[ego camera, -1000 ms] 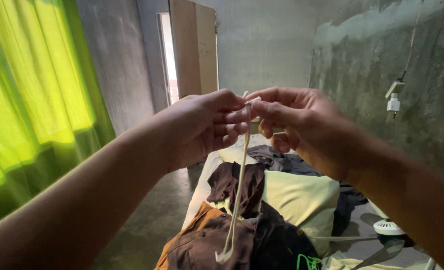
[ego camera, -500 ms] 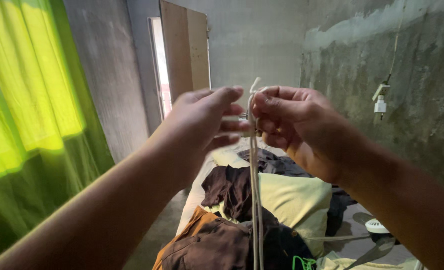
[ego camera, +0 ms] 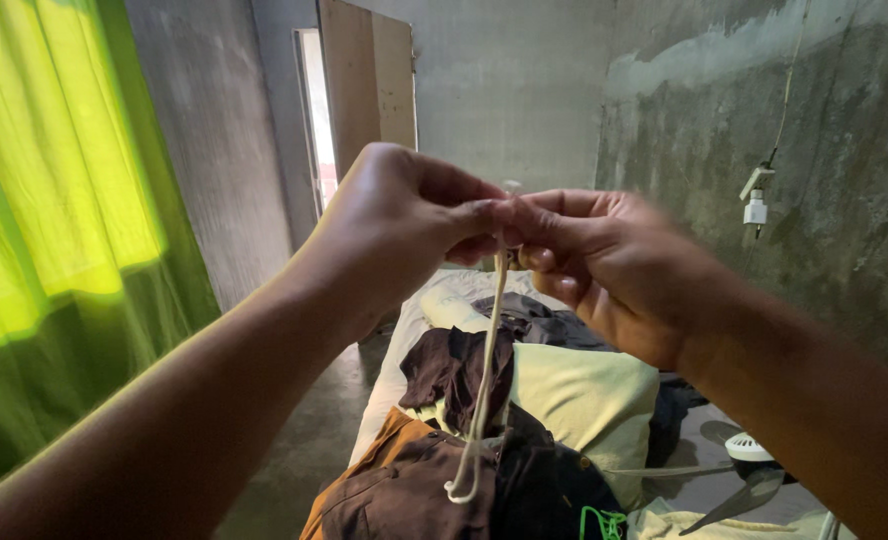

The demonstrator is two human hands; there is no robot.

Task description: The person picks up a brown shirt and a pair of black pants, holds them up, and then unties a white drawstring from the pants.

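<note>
The thin cream-white cord (ego camera: pixel 486 370) hung straight down from between my two hands, its top end pinched at chest height and its lower end finishing in a small loop just over the heap of dark brown clothes (ego camera: pixel 434 490) on the bed. My left hand (ego camera: pixel 404 225) was closed on the cord's top, thumb and forefinger pressed together; my right hand (ego camera: pixel 604 265) met it fingertip to fingertip and gripped the same short stretch (it was blurred, so I could not tell exactly which fingers held). Behind the cord lay a pale yellow pillow (ego camera: pixel 584 400), and a white fan (ego camera: pixel 749 450) sat low at the right. A bright green curtain (ego camera: pixel 54 200) filled the left side, with a wooden door (ego camera: pixel 369 90) ajar beyond.

I judged the hold the weak point: so little cord lay between the fingertips that any easing of either pinch could let it slip and drop onto the clothes, where the loop might snag in the folds.
</note>
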